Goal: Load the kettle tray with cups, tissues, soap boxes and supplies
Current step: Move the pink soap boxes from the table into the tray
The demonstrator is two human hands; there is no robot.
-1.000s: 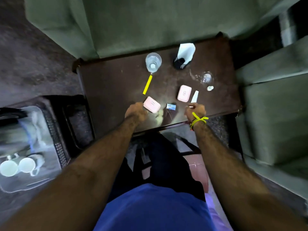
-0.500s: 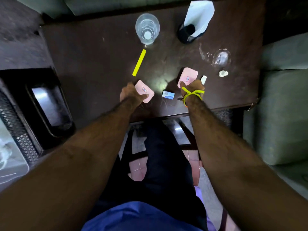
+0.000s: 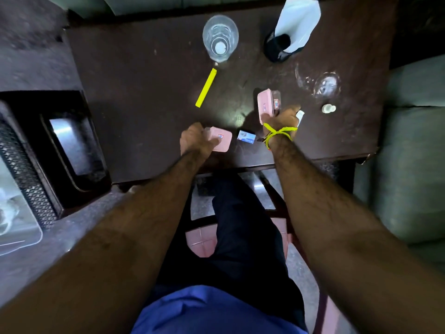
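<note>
My left hand (image 3: 196, 139) grips a pink soap box (image 3: 220, 142) lying flat near the dark table's front edge. My right hand (image 3: 284, 119), with a yellow thread at the wrist, holds a second pink soap box (image 3: 266, 104) tipped up on its edge. A small blue packet (image 3: 246, 136) lies between the two hands. A white sachet (image 3: 300, 115) peeks out beside my right hand. The kettle tray (image 3: 16, 227) shows at the far left edge, mostly cut off.
On the table (image 3: 144, 92) stand stacked clear cups (image 3: 220, 39), a black mesh holder with white tissue (image 3: 292, 27), a clear glass on its side (image 3: 325, 84), a small white cap (image 3: 328, 108) and a yellow stick (image 3: 206, 88). A black tray (image 3: 69, 148) sits to the left.
Both hands closed round the pink soap boxes. The right one has tipped its box up off the table. The view has moved closer to the table.
</note>
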